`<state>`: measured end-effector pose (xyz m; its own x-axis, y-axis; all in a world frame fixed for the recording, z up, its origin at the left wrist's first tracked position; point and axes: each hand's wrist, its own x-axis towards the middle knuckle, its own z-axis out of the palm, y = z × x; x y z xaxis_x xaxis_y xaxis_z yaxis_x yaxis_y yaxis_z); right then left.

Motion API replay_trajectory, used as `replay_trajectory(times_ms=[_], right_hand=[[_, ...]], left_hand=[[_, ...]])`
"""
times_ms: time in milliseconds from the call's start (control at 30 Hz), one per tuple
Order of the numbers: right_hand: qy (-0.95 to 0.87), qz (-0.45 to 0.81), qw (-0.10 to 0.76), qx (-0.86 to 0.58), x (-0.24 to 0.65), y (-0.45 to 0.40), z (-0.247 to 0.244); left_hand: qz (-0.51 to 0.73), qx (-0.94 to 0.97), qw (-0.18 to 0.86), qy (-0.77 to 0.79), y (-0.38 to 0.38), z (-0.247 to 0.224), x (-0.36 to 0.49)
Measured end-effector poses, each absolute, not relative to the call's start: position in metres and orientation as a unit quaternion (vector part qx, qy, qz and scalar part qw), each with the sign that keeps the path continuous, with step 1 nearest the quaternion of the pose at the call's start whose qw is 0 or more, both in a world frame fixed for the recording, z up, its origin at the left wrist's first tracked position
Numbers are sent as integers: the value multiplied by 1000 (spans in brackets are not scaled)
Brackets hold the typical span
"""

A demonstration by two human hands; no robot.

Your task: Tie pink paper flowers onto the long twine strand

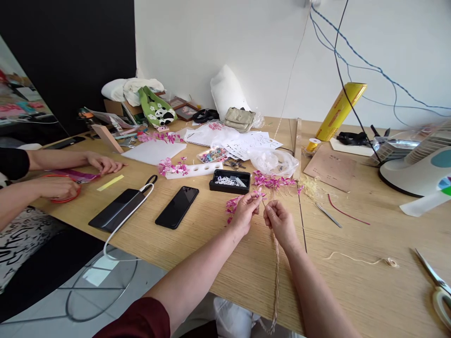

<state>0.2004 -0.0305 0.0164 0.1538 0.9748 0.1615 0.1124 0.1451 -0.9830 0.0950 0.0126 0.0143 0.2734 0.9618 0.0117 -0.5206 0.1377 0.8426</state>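
Observation:
My left hand (247,211) is closed, pinching a small pink flower (260,193) by its base. Close beside it on the right, my right hand (279,220) is closed too, its fingertips on the thin stem or thread that runs from the flower. A braided beige cord (276,281) hangs from below my right hand over the table's front edge. Pink blossoms (231,206) lie just left of my left hand, partly hidden by it. Beyond my hands lies a bunch of magenta flowers (271,180).
A black box (229,182), a phone (177,207) and a power bank (114,210) lie to the left. Tweezers (329,215) and scissors (437,281) are on the right. At far left, a co-worker's hand (59,187) holds red-handled scissors by purple material.

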Motion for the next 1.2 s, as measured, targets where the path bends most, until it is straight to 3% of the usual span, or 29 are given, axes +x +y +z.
replay_trajectory(times_ms=[200, 533, 700, 967, 1200], right_hand=[[-598, 179, 472, -623, 197, -32, 14], [-663, 115, 497, -548, 199, -36, 25], [-570, 179, 564, -570, 205, -37, 29], [-428, 453, 613, -486, 203, -29, 19], [-333, 657, 557, -384, 211, -29, 20]], left_hand=[[509, 289, 777, 232, 14, 12, 95], [516, 275, 784, 209, 16, 15, 94], [514, 261, 789, 213, 18, 16, 93], [506, 317, 769, 227, 13, 16, 94], [453, 362, 790, 200, 11, 18, 94]])
